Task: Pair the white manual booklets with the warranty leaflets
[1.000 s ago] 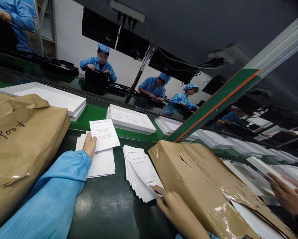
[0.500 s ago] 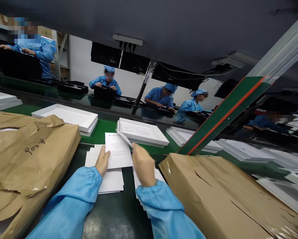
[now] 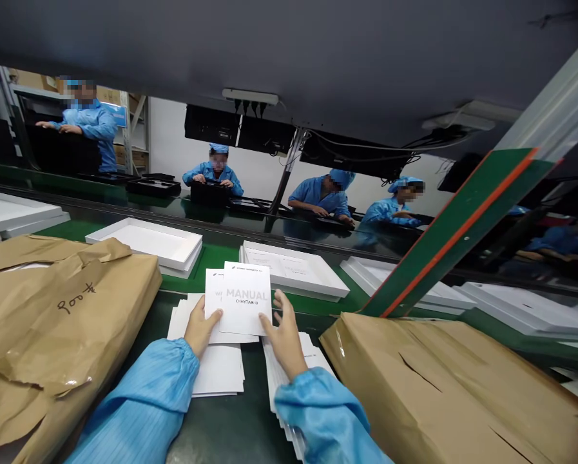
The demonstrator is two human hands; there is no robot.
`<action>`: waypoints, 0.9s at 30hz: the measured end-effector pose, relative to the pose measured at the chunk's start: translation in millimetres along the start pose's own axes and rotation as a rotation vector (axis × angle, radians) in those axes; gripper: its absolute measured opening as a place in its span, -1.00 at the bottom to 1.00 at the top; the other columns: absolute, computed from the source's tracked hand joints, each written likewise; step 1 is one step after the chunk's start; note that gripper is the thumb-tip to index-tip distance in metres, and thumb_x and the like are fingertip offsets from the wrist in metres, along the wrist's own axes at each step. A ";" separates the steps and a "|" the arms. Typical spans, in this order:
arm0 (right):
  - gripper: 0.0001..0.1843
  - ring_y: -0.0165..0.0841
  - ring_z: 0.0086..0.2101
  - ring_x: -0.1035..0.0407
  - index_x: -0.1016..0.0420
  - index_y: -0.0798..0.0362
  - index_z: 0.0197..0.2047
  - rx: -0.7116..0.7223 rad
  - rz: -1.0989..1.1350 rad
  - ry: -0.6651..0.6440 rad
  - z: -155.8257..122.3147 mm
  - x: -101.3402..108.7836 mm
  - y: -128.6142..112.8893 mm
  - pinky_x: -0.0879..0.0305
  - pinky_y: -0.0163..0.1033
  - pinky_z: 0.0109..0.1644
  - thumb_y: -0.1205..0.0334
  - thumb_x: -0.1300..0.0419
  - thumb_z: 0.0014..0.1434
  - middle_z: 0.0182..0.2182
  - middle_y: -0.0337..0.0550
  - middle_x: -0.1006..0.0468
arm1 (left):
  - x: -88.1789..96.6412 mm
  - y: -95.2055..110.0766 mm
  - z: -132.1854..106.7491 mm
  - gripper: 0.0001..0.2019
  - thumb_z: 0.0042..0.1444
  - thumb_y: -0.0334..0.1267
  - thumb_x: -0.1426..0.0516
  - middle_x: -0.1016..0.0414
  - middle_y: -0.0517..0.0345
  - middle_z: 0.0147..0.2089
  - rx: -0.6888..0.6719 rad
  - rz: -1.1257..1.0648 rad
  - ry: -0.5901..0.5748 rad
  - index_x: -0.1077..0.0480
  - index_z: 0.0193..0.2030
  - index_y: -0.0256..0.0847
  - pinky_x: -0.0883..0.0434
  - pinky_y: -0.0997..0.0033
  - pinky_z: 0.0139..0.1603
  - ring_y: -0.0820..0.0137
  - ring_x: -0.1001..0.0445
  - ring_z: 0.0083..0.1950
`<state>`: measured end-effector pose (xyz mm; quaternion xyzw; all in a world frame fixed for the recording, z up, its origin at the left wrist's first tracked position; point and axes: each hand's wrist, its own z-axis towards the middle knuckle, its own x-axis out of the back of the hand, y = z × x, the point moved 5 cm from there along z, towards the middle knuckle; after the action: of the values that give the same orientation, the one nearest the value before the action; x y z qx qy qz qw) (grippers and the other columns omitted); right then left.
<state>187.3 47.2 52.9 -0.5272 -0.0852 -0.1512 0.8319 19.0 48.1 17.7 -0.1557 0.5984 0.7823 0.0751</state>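
Observation:
My left hand (image 3: 200, 330) pinches a white warranty leaflet (image 3: 214, 282) and the left edge of a white manual (image 3: 247, 278) lying over it. The manual faces me, printed "MANUAL" and "HYTAB". At its lower right corner rests the thumb of my right hand (image 3: 287, 338), with the other fingers spread beside and partly behind the edge. Below my left hand lies a stack of white leaflets (image 3: 220, 372) on the dark green bench (image 3: 225, 428). Another pile of white booklets (image 3: 312, 353) sits partly under my right wrist and sleeve.
Brown paper packages flank me, one marked package (image 3: 71, 322) at left and one package (image 3: 414, 380) at right. White box trays (image 3: 293, 270) line the green belt ahead. A slanted green post (image 3: 457, 232) rises at right. Co-workers (image 3: 216, 171) in blue sit across the line.
My right hand has brought the manual over the warranty leaflet, covering most of it. Its fingers have loosened and spread. The view has tilted up slightly.

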 end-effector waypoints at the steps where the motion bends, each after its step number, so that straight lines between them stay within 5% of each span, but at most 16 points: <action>1: -0.50 -0.21 -0.05 -0.11 -0.08 0.03 -0.02 -0.140 0.149 -0.062 0.8 -0.9 8.7 -0.11 -0.02 -0.06 0.15 -0.07 -0.06 -0.04 0.00 -0.20 | -0.3 -0.2 0.3 -0.59 -0.13 -0.28 -0.07 -0.32 -0.01 -0.08 -0.002 -0.009 -0.012 -0.15 -0.08 -0.30 -0.20 0.31 -0.03 0.34 -0.29 -0.07; 4: -0.62 -0.28 -0.26 -0.34 -0.22 0.09 -0.15 -0.495 0.446 -0.397 -9.7 -15.1 22.1 -0.29 -0.19 -0.29 0.12 -0.08 -0.05 -0.21 0.00 -0.39 | -1.2 -2.1 0.7 -0.56 -0.13 -0.24 -0.08 -0.31 -0.02 -0.05 0.004 -0.033 -0.051 -0.14 -0.07 -0.29 -0.17 0.29 -0.01 0.32 -0.26 -0.03; 6: -0.67 -0.34 -0.38 -0.39 -0.27 0.12 -0.21 -0.602 0.494 -0.496 -16.8 -19.0 24.2 -0.31 -0.32 -0.42 0.13 -0.10 -0.06 -0.29 -0.02 -0.44 | -1.8 -4.4 0.6 -0.56 -0.12 -0.22 -0.07 -0.29 -0.03 -0.03 0.025 -0.045 -0.084 -0.13 -0.06 -0.29 -0.15 0.28 0.02 0.31 -0.23 0.00; 15: -0.73 -0.46 -0.52 -0.39 -0.29 0.16 -0.28 -0.566 0.538 -0.400 -9.7 -15.0 34.5 -0.31 -0.46 -0.51 0.21 -0.14 -0.08 -0.52 -0.14 -0.48 | -9.5 -0.4 -2.2 -0.57 -0.07 -0.20 -0.03 -0.20 -0.05 0.04 0.013 0.262 -0.391 -0.16 -0.03 -0.33 -0.08 0.26 0.06 0.28 -0.15 0.05; 23: -0.76 -0.56 -0.72 -0.24 -0.28 0.17 -0.37 -0.514 0.551 -0.528 -10.0 -17.2 33.5 -0.12 -0.52 -0.71 0.16 -0.13 -0.08 -0.73 -0.29 -0.38 | -5.1 -6.4 1.9 -0.54 -0.06 -0.19 -0.03 -0.20 -0.04 0.04 0.068 0.210 -0.439 -0.13 -0.01 -0.32 -0.13 0.24 0.01 0.24 -0.15 0.05; 27: -0.74 -0.60 -0.76 -0.19 -0.29 0.19 -0.43 -0.479 0.511 -0.578 -9.9 -18.1 32.1 -0.06 -0.49 -0.75 0.12 -0.10 -0.06 -0.61 -0.19 -0.43 | -4.9 -9.0 1.6 -0.55 -0.06 -0.22 -0.04 -0.20 -0.03 0.04 0.094 0.126 -0.451 -0.11 0.00 -0.30 -0.17 0.25 -0.02 0.23 -0.16 0.04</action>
<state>181.0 54.0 16.0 -0.7293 -0.1437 0.1971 0.6392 26.1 52.4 11.4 0.0642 0.6106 0.7719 0.1650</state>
